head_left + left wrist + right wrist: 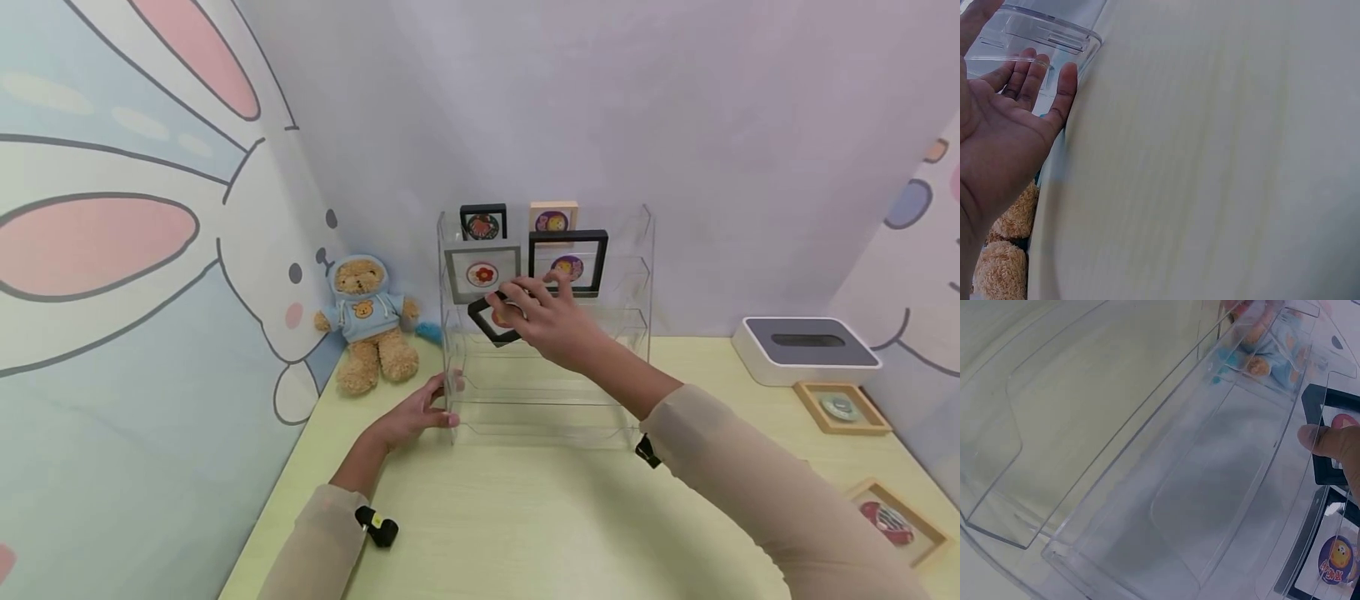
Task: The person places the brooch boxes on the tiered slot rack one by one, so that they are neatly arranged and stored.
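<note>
A clear acrylic tiered rack [543, 403] stands on the table against the wall. My right hand [558, 325] pinches a small black-edged display frame [486, 323], tilted, in front of a middle tier; in the right wrist view my thumb [1319, 439] presses its black border. Directly above are a grey frame [483, 296] with a red flower badge and a larger black frame [567, 236] with a purple round badge. On the top tier sit a small black frame [483, 208] and a pale wooden frame [553, 206]. My left hand [411, 417] rests against the rack's lower left side, fingers loosely extended.
A teddy bear [375, 321] in a blue hoodie sits left of the rack, with a small blue object [429, 332] beside it. At right are a tissue box [806, 350] and two wooden frames, one near the box [843, 408], another closer [900, 523].
</note>
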{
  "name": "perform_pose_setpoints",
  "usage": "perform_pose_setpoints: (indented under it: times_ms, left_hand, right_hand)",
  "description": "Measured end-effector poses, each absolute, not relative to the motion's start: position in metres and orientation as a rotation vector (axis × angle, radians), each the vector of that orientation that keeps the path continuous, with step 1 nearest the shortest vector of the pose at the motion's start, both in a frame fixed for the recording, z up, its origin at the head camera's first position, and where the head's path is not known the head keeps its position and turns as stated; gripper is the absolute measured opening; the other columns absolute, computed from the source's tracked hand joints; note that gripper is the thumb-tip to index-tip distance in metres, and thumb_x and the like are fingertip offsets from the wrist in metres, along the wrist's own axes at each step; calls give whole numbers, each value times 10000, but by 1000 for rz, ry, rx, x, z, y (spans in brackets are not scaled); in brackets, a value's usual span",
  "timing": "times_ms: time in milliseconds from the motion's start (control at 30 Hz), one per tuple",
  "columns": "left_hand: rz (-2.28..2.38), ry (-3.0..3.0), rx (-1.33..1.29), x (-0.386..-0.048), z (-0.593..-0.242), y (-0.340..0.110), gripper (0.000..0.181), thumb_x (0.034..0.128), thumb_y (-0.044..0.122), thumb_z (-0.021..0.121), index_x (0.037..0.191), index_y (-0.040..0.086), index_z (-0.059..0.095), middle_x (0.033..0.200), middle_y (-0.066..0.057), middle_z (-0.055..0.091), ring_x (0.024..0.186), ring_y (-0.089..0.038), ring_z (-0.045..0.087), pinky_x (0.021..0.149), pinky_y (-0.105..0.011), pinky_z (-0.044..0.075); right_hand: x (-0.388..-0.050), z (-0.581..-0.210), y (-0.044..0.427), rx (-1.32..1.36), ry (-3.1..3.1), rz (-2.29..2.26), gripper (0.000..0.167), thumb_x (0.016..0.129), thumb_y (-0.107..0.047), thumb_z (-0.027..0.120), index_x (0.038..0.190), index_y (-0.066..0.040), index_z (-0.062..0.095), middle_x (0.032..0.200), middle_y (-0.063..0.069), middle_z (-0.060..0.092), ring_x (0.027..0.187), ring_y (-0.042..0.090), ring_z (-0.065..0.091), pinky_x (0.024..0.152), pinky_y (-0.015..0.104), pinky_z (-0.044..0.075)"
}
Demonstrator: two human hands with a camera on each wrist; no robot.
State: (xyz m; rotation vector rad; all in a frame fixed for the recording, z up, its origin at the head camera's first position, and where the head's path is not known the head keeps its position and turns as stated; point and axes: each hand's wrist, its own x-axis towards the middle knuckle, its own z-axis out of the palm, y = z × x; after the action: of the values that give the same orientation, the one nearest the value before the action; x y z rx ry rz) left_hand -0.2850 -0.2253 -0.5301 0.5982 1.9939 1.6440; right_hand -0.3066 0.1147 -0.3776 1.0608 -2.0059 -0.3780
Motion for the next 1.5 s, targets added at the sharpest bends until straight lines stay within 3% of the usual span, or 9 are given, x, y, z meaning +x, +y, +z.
perform_pose_setpoints:
  times_ms: [367,600,667,867,1100,1300,1500]
  left_hand:
    - [1643,1994,600,-287,-530,-226,947,1033,271,801,1769,193,211,1795,-170,275,1661,-417,260,1145,-349,478]
    - [1612,2025,578,-288,-533,-227,917,1019,283,805,1752,252,254,1784,-94,308,1665,-368,277,1235,-494,390]
    - [1609,2025,578,-289,-534,-228,920,1016,291,807,1752,265,254,1787,-82,306,1669,-362,272,1247,-525,373]
    - [1620,2012,578,-289,-533,-229,926,1017,314,811,1754,266,252,1789,-89,301,1663,-379,277,1249,-546,369]
    - [1625,2006,588,-287,-532,-228,920,1025,320,806,1757,245,254,1786,-106,301,1662,-402,273,1261,-591,350]
    - [1635,2009,590,-286,-532,-228,916,1027,309,800,1759,226,256,1786,-96,307,1668,-398,262,1273,-629,334]
    - [1625,2011,594,-287,-533,-227,952,1017,334,806,1767,209,232,1784,-81,315,1669,-380,264,1286,-644,314]
  right_hand:
    - [-310,-374,104,1108,-2060,-406,711,1015,-157,827,1656,-186,521,1577,99,557,1405,332,496,1073,619,427]
    - [-311,-374,105,1135,-2105,-400,952,872,-420,966,1665,-172,500,1616,117,506,1427,346,460,1075,619,419]
    - [-311,-373,105,1140,-2111,-397,970,862,-433,971,1666,-169,497,1622,119,498,1428,347,457,1075,617,419]
    - [-311,-371,105,1149,-2118,-386,949,879,-412,961,1665,-156,495,1620,122,494,1417,346,459,1066,602,421]
    - [-304,-368,101,1165,-2214,-437,738,1048,-207,785,1698,-141,442,1646,129,465,1413,352,466,1064,587,445]
    - [-294,-365,95,1211,-2444,-381,812,1042,-228,728,1744,-118,336,1712,148,406,1488,381,449,1141,632,454]
    - [-291,-363,93,1191,-2547,-205,765,1028,-182,641,1738,-130,360,1699,134,396,1488,390,408,1148,652,421]
